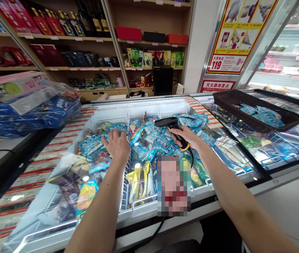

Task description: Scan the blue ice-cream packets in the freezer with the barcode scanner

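My right hand (188, 137) is wrapped round the handle of a black and yellow barcode scanner (168, 123), whose head points left. A dark cable hangs down from its handle. Over on the left, my left hand (118, 144) has its fingers spread, palm down, at a pile of blue packets (90, 144); whether it presses on them I cannot tell. More blue packets (162, 140) lie heaped under and around the scanner. All of this is at a chest freezer (109, 109) holding several kinds of wrapped ice creams, among them yellow-wrapped ones (139, 182).
A dark brown basket (219, 100) with some blue packets stands on the freezer's right part. Boxes in plastic wrap (30, 105) are stacked at the left. Behind are shelves (149, 41) of goods. A pixelated patch hides the freezer's front middle.
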Demonstrator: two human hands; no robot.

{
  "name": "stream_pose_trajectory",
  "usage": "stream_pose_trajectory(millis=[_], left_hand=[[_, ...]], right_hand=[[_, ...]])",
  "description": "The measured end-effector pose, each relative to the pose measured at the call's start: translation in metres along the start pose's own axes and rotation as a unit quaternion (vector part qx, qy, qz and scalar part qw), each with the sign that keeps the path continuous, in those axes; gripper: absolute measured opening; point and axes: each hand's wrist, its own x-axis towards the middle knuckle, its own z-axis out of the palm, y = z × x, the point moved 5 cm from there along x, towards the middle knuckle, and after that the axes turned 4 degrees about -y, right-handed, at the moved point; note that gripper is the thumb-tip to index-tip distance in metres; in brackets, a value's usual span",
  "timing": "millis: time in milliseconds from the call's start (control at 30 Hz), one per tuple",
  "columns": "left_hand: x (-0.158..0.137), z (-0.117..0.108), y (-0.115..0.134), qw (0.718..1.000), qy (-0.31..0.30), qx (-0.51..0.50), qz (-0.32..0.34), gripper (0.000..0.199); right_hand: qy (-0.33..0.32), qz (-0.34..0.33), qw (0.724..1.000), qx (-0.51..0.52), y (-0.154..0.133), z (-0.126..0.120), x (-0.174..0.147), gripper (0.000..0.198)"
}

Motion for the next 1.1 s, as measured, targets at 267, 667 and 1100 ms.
stream_pose_trajectory(millis=[267, 667, 1100], left_hand=[[0.000, 0.011, 0.043, 0.992, -0.064, -0.096, 0.057, 0.044], [0.007, 0.037, 0.046, 0.956, -0.169, -0.233, 0.059, 0.040], [0.012, 0.043, 0.029, 0.761, -0.116, -0.627, -0.116, 0.044]], right_hand=[[0.000, 0.000, 1.000, -0.008, 0.002, -0.001, 0.002, 0.042], [0.002, -0.005, 1.000, -0.020, 0.003, -0.001, 0.004, 0.042], [0.005, 0.000, 1.000, -0.006, 0.003, -0.002, 0.004, 0.044]])
